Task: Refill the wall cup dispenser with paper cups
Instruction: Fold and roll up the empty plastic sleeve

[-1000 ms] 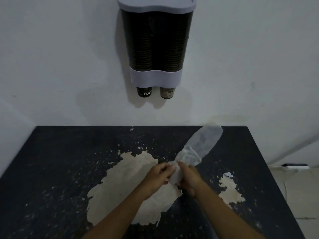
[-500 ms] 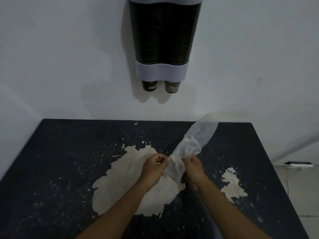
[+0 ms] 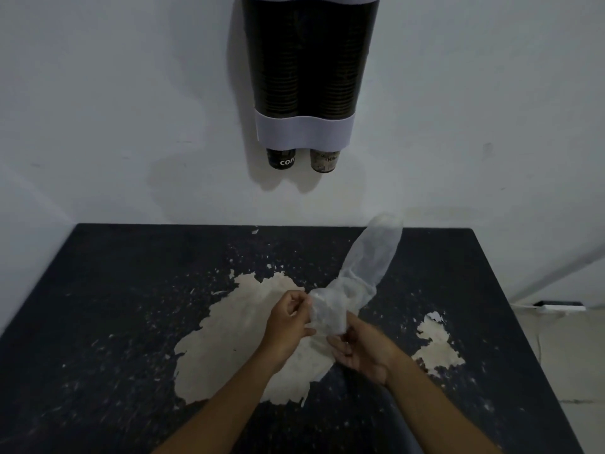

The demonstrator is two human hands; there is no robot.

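A: What do the hands hold?

B: I see the left hand [image 3: 289, 322] and the right hand [image 3: 360, 350] both pinching the near end of an empty clear plastic sleeve [image 3: 366, 270], above the worn black table [image 3: 131, 290].

A: And the cups?

B: Farther, on the wall, the cup dispenser [image 3: 306, 126] is full; two paper cups [image 3: 281, 158] stick out below.

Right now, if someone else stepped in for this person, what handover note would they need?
Left hand: grip shut on the empty sleeve, at its near end.
Right hand: also pinching that end from below.
Sleeve: clear plastic, no cups inside, lifted above the table.
Dispenser: both tubes look stacked full, one cup showing below each.
Done: refill, apparently.
Left: get rid of the sleeve.
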